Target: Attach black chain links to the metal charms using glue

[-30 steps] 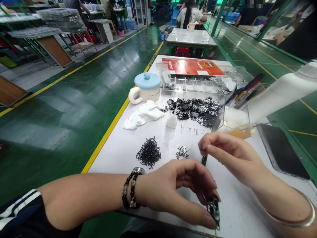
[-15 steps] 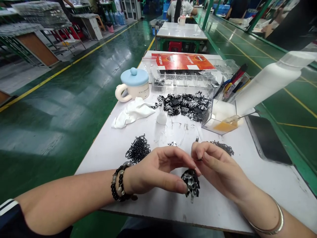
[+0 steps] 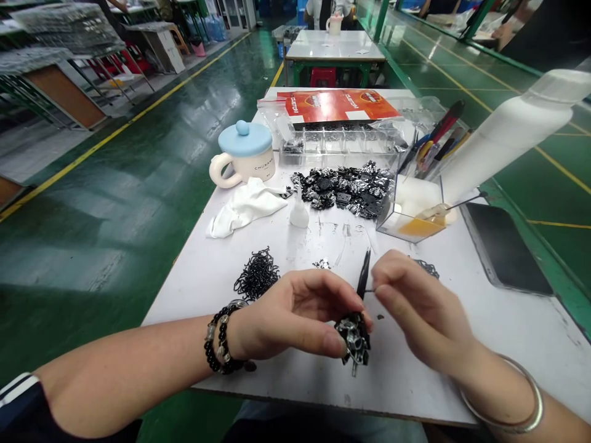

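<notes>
My left hand (image 3: pixel 295 317) is closed on a small black-and-silver metal part (image 3: pixel 353 339), held between thumb and fingers just above the table's front area. To its right, my right hand (image 3: pixel 420 311) has thumb and forefinger pinched on a thin dark pin (image 3: pixel 370 290); its exact shape is too small to make out. Black tweezers (image 3: pixel 364 274) lie on the table between the hands, points away from me. A heap of small black wire hooks (image 3: pixel 257 274) lies beyond my left wrist. Another dark pile (image 3: pixel 427 268) is partly hidden behind my right hand.
Farther back on the white table (image 3: pixel 203 258) are many black metal parts (image 3: pixel 346 189), a small white dropper bottle (image 3: pixel 299 212), a white cloth (image 3: pixel 247 206) and a lidded mug (image 3: pixel 249 157). At right stand a clear tool holder (image 3: pixel 410 215), a white bottle (image 3: pixel 512 132) and a phone (image 3: pixel 508 246).
My right hand has moved a little right and up, away from the left, with the pin still pinched. More of the tweezers shows. My left hand keeps hold of the metal part.
</notes>
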The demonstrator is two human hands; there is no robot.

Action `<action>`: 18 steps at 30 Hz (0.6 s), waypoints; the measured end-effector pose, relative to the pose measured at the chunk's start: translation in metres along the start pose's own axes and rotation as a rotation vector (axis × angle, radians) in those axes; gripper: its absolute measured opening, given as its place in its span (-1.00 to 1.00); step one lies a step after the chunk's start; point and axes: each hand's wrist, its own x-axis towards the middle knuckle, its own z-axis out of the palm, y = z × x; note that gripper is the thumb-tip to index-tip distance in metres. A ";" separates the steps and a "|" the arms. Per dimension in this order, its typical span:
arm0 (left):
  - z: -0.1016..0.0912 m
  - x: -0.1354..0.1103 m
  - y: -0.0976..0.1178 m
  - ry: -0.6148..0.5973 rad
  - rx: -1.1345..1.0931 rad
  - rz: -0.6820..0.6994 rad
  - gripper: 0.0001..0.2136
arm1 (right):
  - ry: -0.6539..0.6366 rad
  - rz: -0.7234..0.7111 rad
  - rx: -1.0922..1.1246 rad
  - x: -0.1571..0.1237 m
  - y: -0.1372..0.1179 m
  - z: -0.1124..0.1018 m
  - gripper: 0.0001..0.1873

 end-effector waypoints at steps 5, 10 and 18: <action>0.002 0.002 -0.004 0.089 -0.064 -0.087 -0.74 | 0.101 -0.116 -0.070 -0.003 -0.008 -0.011 -0.86; 0.000 0.003 -0.008 0.125 -0.045 -0.154 -0.72 | 0.020 -0.154 -0.092 -0.007 -0.018 -0.005 -0.85; -0.002 0.004 -0.009 0.135 -0.012 -0.179 -0.71 | -0.027 -0.153 -0.181 -0.006 -0.019 -0.002 -0.89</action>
